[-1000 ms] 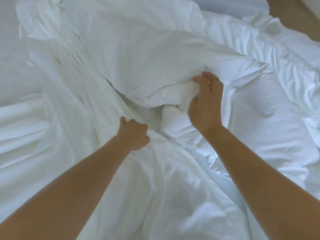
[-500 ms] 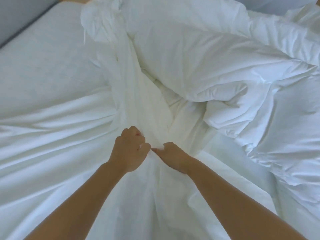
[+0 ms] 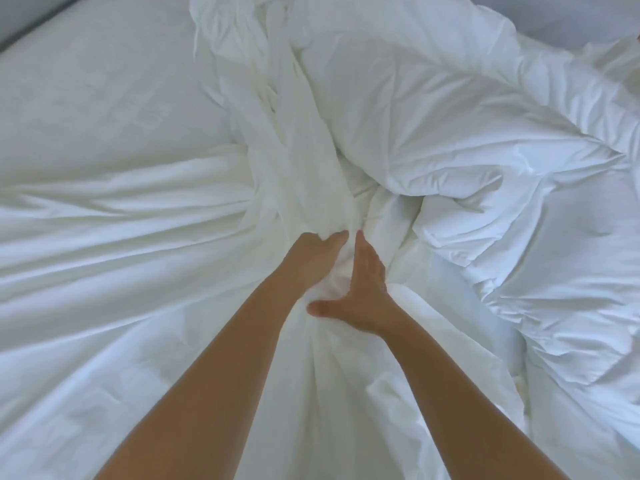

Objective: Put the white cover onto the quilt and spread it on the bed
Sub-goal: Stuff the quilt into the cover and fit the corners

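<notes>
The thin white cover (image 3: pixel 138 271) lies wrinkled over the near and left part of the bed, with a twisted bunch running up the middle. The puffy white quilt (image 3: pixel 433 109) is heaped at the upper right. My left hand (image 3: pixel 308 261) grips the bunched cover at the centre, its fingers buried in the folds. Right beside it, my right hand (image 3: pixel 363 292) rests on the same bunch with fingers straight and thumb spread to the left. A fold of cover sits between the two hands.
The bare mattress sheet (image 3: pixel 86 81) shows at the upper left, with the bed's edge and a grey strip of floor (image 3: pixel 20 15) in the corner. More quilt folds (image 3: pixel 571 271) fill the right side.
My right hand let go of the quilt corner and came left to the cover beside my left hand. It pinched the cover half a second ago and now lies flat with fingers straightened.
</notes>
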Demonstrator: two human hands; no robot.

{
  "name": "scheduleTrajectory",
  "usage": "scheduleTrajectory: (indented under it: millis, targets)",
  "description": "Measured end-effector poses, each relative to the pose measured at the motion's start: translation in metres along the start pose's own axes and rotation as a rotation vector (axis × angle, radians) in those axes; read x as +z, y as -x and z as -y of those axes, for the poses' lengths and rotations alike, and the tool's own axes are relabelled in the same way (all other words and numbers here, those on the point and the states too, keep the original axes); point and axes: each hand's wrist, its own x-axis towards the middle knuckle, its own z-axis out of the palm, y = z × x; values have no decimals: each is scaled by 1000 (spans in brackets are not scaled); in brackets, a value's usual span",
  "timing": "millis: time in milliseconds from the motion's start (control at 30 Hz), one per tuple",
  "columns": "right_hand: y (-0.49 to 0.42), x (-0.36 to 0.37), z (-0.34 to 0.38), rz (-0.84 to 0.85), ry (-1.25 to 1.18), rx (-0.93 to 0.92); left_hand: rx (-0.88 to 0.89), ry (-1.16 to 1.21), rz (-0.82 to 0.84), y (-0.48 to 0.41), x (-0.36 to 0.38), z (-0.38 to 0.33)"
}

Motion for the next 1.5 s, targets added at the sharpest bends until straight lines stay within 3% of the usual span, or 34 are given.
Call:
scheduleTrajectory:
  millis: [67,133,200,267,300,400,500,600,700,767,833,967,1067,1167,1233,1267,1367,1433,1500]
  targets:
    - [-4,9,6,70,-73,18,35,-29,79,1,-8,-4]
    - [-2,7,19,66,-323,24,70,25,144,0,-12,-3]
    - [2,-10,28,0,-655,52,77,61,108,0,-11,4]
    - [6,-34,24,46,-1024,124,-46,207,77,3,-5,14]
    - [9,-43,22,118,-1092,122,-117,347,92,3,-1,17]
    - [17,-42,14,269,-736,58,-93,590,-56,-1,11,15]
    - [12,-32,3,217,-543,58,105,446,-227,3,16,5]
    - [10,-31,5,108,-433,43,349,212,-183,28,10,-4]
    - [17,-37,19,85,-696,-4,351,329,-140,36,-1,-5]
    - [22,-43,24,136,-855,63,191,503,-73,25,-6,-4]
    - [24,-47,22,158,-890,76,-18,527,39,20,0,-6]
    - [28,-53,16,199,-906,75,-171,545,-101,3,11,8]
    - [30,-52,21,248,-729,42,-111,564,-86,13,15,2]
    - [30,-42,27,255,-556,-40,204,160,-157,34,17,-8]
    - [28,-40,28,187,-553,-89,359,97,-116,51,14,-8]
    - [28,-41,27,161,-647,-86,377,187,-94,54,8,-4]
    - [34,-53,23,162,-1019,52,241,470,-142,44,-4,9]
    - [38,-61,16,241,-1223,94,80,387,-24,41,5,15]
    - [39,-63,11,245,-1217,147,29,371,37,38,19,15]
